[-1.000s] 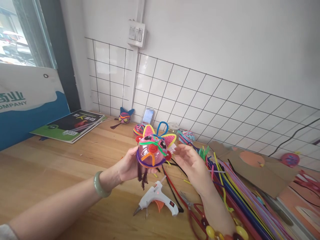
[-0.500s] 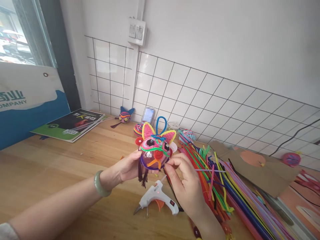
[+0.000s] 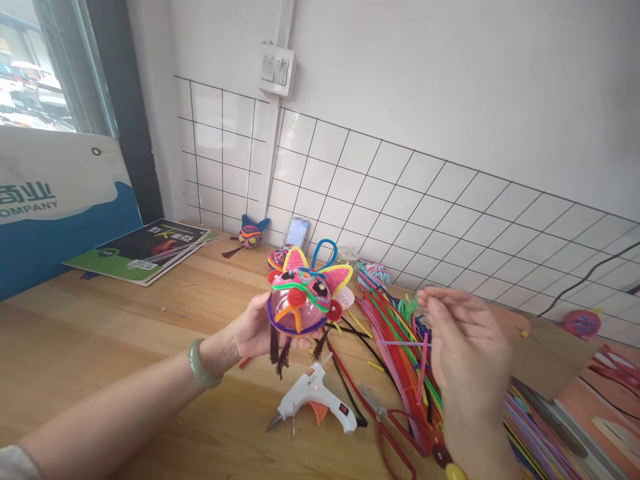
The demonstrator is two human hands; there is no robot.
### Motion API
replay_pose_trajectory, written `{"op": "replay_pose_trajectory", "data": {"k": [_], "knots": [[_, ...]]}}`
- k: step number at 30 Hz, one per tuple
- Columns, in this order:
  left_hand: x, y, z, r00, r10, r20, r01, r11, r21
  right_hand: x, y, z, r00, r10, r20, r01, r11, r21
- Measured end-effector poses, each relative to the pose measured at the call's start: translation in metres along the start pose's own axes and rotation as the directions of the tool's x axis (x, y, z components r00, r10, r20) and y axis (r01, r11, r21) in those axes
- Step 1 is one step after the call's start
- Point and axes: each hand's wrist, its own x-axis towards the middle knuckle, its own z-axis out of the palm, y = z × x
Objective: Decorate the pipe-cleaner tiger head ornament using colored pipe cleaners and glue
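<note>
My left hand (image 3: 253,330) cups a round pipe-cleaner animal head (image 3: 303,297) with pink and yellow ears, a blue loop on top and dark tassels hanging below. It is held above the wooden table (image 3: 125,333). My right hand (image 3: 467,347) hovers to the right, over a pile of coloured pipe cleaners (image 3: 405,333). Its fingers are spread and blurred by motion, with nothing visible in them. A white glue gun (image 3: 315,400) lies on the table below the animal head.
A smaller pipe-cleaner figure (image 3: 249,235) and other coloured balls (image 3: 276,259) stand by the tiled wall. A booklet (image 3: 143,250) lies at the left, red-handled scissors (image 3: 395,433) near the front, and cardboard and orange paper pieces (image 3: 590,393) at the right.
My right hand has let go of the animal head's lower front and swung right, over the pipe cleaners. My left hand still holds the head, tilted slightly.
</note>
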Motion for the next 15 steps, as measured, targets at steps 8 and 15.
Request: {"op": "replay_pose_trajectory", "data": {"k": [8, 15], "knots": [[-0.005, 0.002, -0.008, 0.999, -0.02, 0.027, 0.019, 0.999, 0.039, -0.027, 0.011, 0.015, 0.932, 0.255, 0.259, -0.224, 0.964, -0.142], [-0.008, 0.002, -0.006, 0.996, 0.074, -0.041, -0.067, 0.985, 0.161, -0.036, 0.016, 0.021, 0.795, 0.343, 0.5, -0.328, 0.937, -0.121]]}}
